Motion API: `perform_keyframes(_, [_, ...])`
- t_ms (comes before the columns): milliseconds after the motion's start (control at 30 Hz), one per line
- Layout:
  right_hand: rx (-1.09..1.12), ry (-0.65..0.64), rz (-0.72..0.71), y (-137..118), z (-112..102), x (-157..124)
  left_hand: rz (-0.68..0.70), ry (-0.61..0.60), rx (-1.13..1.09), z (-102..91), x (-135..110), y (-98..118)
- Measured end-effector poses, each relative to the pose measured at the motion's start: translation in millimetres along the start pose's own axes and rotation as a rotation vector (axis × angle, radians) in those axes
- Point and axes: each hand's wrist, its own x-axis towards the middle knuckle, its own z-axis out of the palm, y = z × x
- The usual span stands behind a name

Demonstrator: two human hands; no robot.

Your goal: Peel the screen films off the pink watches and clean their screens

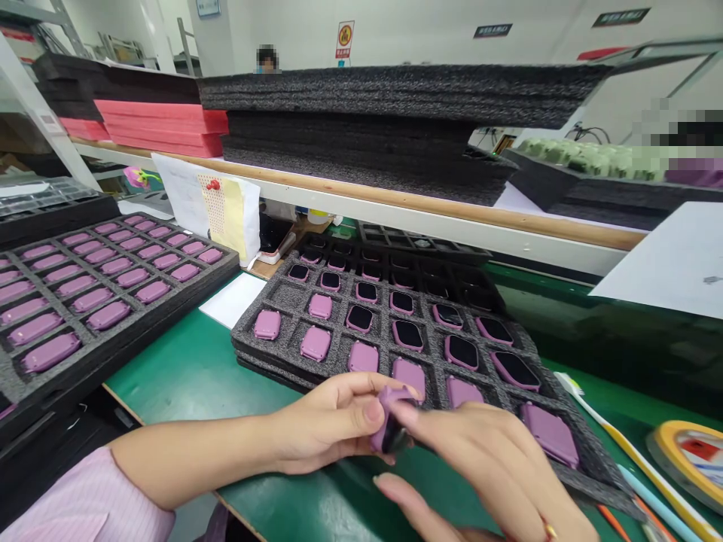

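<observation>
Both hands meet over the front edge of a grey foam tray [282,297]. My left hand [327,425] pinches a small purple watch case [389,421] between thumb and fingers. My right hand [486,467] grips the same case from the right side, its fingers curled around the dark face. The tray's pockets hold several purple cases [315,343], some back up, some showing black screens [407,334]. A pink sleeve covers my left forearm.
A second foam tray [141,316] full of purple cases lies at the left. Stacked black and red foam sheets [361,113] fill the shelf behind. Tape roll [692,459] and pens [649,489] lie at the right on the green mat [186,369]. A person sits far back.
</observation>
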Motion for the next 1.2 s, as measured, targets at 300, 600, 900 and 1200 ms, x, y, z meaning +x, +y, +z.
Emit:
perform_keyframes(300, [0.256, 0.020, 0.237, 1, 11, 4, 0.041, 0.064, -0.012, 7.0, 3, -1])
perform_keyframes(600, [0.221, 0.022, 0.179, 6, 11, 6, -0.045, 0.032, -0.033, 5.7, 2, 4])
perform_keyframes(900, [0.115, -0.111, 0.193, 13, 9, 5, 0.178, 0.119, 0.530, 4.4, -3, 33])
perform_keyframes(1200, [-0.098, -0.584, 0.408, 95, 5, 67, 0.404, 0.809, 1.678, -73.4, 6, 131])
